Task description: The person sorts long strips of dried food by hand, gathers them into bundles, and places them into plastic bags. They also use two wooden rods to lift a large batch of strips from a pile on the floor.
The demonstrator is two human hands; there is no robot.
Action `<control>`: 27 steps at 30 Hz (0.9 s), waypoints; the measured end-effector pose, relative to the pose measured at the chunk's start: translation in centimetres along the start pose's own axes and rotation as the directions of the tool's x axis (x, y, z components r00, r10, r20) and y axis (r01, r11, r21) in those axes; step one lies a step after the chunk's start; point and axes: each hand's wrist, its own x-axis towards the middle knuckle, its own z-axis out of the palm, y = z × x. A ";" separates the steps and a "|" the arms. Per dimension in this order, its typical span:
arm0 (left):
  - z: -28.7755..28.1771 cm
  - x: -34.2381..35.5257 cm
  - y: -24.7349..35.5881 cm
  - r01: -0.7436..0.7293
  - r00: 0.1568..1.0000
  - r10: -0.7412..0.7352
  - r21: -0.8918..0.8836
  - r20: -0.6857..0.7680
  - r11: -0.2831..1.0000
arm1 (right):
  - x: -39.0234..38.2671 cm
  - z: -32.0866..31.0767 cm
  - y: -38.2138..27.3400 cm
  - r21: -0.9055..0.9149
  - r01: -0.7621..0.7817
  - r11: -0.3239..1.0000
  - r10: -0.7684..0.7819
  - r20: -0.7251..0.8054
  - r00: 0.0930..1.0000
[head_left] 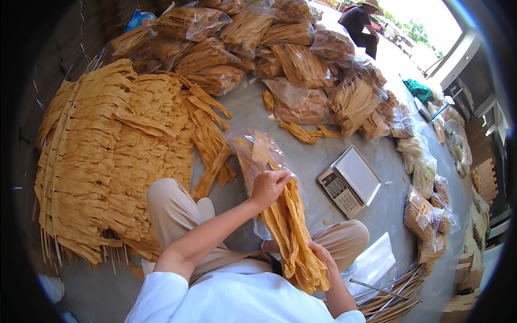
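Observation:
A bundle of long, yellow-brown dried tofu skin sticks [288,229] slants across my lap, its far end inside a clear plastic bag [249,156]. My right hand [322,255] grips the near end of the bundle from its right side. Over the bag's mouth, my left hand [271,189] is closed in a pinch on what looks like the bag's edge; the fingertips partly hide it. Several more sticks show through the plastic ahead of that hand.
A large stack of tofu skin sticks [118,161] on rods lies left. Filled bags [301,64] are heaped ahead. A scale [350,180] stands right, near flat plastic bags [374,261] and thin rods [393,299]. A person in a hat [362,27] sits in the far doorway.

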 end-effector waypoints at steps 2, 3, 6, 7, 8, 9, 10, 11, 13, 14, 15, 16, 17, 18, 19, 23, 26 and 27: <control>0.2 -0.1 -0.1 -0.058 0.998 0.059 0.023 -0.028 0.998 | -0.2 0.0 0.4 -0.019 0.021 1.000 -0.022 -0.040 0.999; 0.0 0.3 0.0 0.011 1.000 -0.010 0.013 -0.026 1.000 | -0.4 -0.2 0.5 -0.028 0.039 0.999 -0.041 -0.062 0.997; -0.3 0.9 0.1 0.119 0.992 -0.121 0.050 0.038 0.992 | 0.1 -2.0 0.6 -0.058 0.052 0.997 -0.056 -0.071 0.996; -0.2 0.6 -0.1 0.087 0.991 -0.097 0.105 0.097 0.991 | 0.1 -1.9 0.4 -0.097 0.055 0.994 -0.061 -0.066 0.996; 0.0 0.1 -0.2 0.050 0.985 -0.075 0.157 0.157 0.986 | 0.1 -1.6 0.0 -0.135 0.058 0.989 -0.067 -0.062 0.996; 0.1 -0.5 -0.1 -0.110 0.975 0.070 0.185 0.210 0.977 | 0.3 -1.0 -0.2 -0.169 0.058 0.984 -0.068 -0.053 0.996; 0.6 -1.2 -0.6 -0.187 0.934 0.092 0.254 0.345 0.949 | 0.5 -0.4 -0.7 -0.235 0.064 0.970 -0.076 -0.043 0.996; 0.8 -1.9 -0.8 -0.222 0.925 0.130 0.230 0.357 0.948 | 0.6 0.3 -1.2 -0.300 0.069 0.951 -0.082 -0.032 0.996; 0.6 -2.1 -0.7 -0.258 0.908 0.173 0.182 0.382 0.949 | 0.2 2.2 -1.8 -0.407 0.090 0.909 -0.129 -0.069 0.989; 0.1 -2.1 -0.9 -0.256 0.904 0.175 0.166 0.390 0.952 | 0.3 2.2 -2.1 -0.439 0.128 0.889 -0.163 -0.044 0.986; -0.4 -2.0 -0.9 -0.253 0.902 0.177 0.149 0.394 0.956 | 0.4 2.3 -2.5 -0.473 0.166 0.865 -0.198 -0.018 0.980; -0.8 -2.1 -0.9 -0.234 0.920 0.178 0.125 0.349 0.964 | 0.5 2.6 -2.8 -0.505 0.203 0.839 -0.229 0.010 0.973; -1.3 -2.2 -1.0 -0.215 0.937 0.176 0.101 0.301 0.971 | 0.3 3.0 -3.1 -0.515 0.259 0.817 -0.280 0.039 0.959; -1.9 -2.2 -0.8 -0.201 0.951 0.176 0.075 0.255 0.977 | 0.7 2.9 -3.3 -0.496 0.312 0.810 -0.305 0.097 0.947; -2.4 -2.3 -0.5 -0.175 0.965 0.153 0.090 0.213 0.980 | 1.4 2.6 -3.5 -0.475 0.362 0.802 -0.329 0.154 0.932; -4.0 -2.4 1.8 -0.031 0.988 0.014 0.109 0.154 0.994 | 4.7 2.7 -3.5 -0.422 0.441 0.792 -0.378 0.228 0.897; -3.8 -3.1 1.7 -0.034 0.998 0.030 0.066 0.063 0.997 | 7.8 1.3 -2.9 -0.406 0.432 0.806 -0.346 0.270 0.899; -3.8 -3.5 1.4 -0.068 0.997 0.065 0.075 0.044 0.995 | 8.2 1.0 -2.4 -0.429 0.435 0.792 -0.355 0.256 0.899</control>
